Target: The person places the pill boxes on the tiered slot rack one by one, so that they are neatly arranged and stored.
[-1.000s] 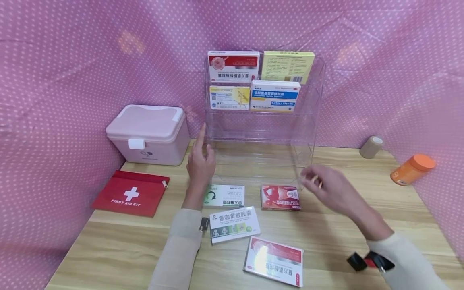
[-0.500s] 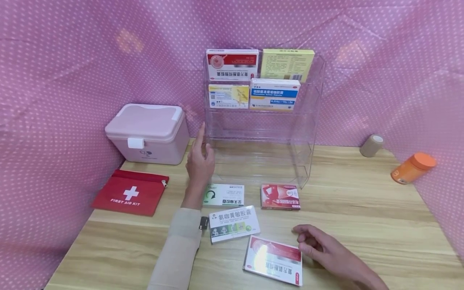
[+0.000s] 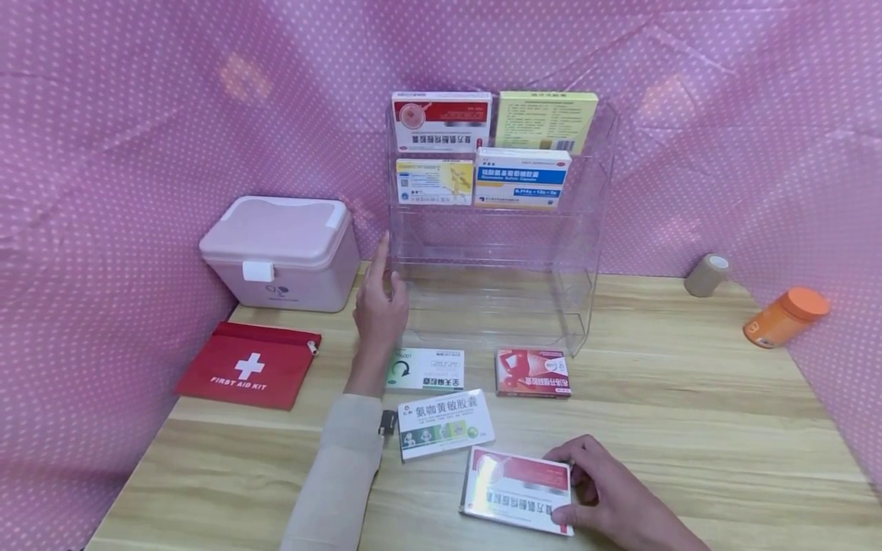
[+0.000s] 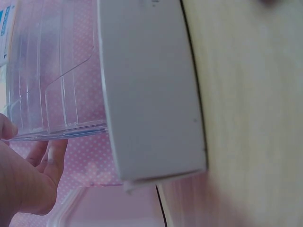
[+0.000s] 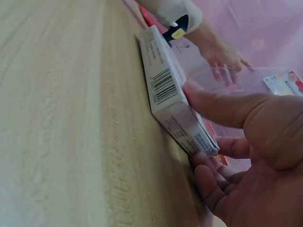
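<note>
My right hand (image 3: 602,490) grips the right end of a red-and-white medicine box (image 3: 513,482) low on the table. In the right wrist view the thumb lies on its face, fingers at its far edge. My left hand (image 3: 381,314) is at the left side wall of a clear tiered rack (image 3: 496,298); in the left wrist view that wall passes between thumb and fingers (image 4: 52,161). A green-and-white box (image 3: 427,370), a white box with green pictures (image 3: 446,425) and a red box (image 3: 534,373) lie before the rack.
Medicine boxes, including a yellow one (image 3: 547,122) and a blue-and-white one (image 3: 521,180), stand in the rack's upper tiers. A pink lidded case (image 3: 282,256) and red first aid pouch (image 3: 251,367) are left. A tan roll (image 3: 706,275) and orange bottle (image 3: 785,317) are right.
My right hand has come down from beside the rack's lower right corner to the red-and-white box and taken hold of it. The box has shifted slightly. My left hand has stayed at the rack.
</note>
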Action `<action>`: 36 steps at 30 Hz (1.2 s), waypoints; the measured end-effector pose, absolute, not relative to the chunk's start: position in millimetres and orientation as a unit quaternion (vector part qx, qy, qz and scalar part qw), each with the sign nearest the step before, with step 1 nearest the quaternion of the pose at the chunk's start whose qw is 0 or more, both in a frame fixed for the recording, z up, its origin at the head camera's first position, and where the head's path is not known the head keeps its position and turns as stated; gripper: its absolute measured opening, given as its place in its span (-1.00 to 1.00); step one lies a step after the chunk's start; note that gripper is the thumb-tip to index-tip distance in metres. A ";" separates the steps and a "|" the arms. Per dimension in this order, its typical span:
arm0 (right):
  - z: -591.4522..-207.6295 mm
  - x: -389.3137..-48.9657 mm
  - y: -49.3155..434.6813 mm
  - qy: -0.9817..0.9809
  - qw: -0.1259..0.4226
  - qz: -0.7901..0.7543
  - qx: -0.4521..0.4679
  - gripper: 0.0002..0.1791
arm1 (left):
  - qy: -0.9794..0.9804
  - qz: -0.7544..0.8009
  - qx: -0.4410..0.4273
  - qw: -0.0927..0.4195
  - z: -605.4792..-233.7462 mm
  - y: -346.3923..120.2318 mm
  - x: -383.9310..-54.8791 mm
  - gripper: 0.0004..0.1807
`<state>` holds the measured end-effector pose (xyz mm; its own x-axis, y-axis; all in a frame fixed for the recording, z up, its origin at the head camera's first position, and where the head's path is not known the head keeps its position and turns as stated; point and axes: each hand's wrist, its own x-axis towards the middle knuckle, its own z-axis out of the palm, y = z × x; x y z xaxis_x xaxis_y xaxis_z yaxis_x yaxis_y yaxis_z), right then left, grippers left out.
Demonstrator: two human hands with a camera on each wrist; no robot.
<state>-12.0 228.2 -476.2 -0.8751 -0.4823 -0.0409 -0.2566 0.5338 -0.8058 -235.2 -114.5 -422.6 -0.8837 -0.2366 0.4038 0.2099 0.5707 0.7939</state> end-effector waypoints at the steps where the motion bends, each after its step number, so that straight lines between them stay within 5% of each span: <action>1: -475.0 -12.9 229.2 0.867 0.136 -0.433 -0.206 -0.38 | -0.853 -0.464 0.008 0.241 -422.5 -114.2 -235.2 -0.25; 7: -461.1 -21.1 240.7 0.860 0.155 -0.457 -0.166 -0.40 | -0.851 -0.468 0.012 0.238 -421.7 -112.4 -235.0 -0.23; 13: -444.3 -43.7 255.4 0.873 0.026 -0.436 -0.216 -0.46 | -0.850 -0.467 0.010 0.243 -421.6 -113.1 -236.1 -0.22; 19: -405.1 -75.4 255.0 0.878 -0.048 -0.436 -0.192 -0.38 | -0.850 -0.469 0.015 0.239 -422.6 -112.2 -235.7 -0.21; 36: -306.9 -215.2 207.2 0.877 -0.306 -0.338 -0.150 -0.43 | -0.851 -0.470 0.021 0.232 -420.6 -113.4 -234.5 -0.21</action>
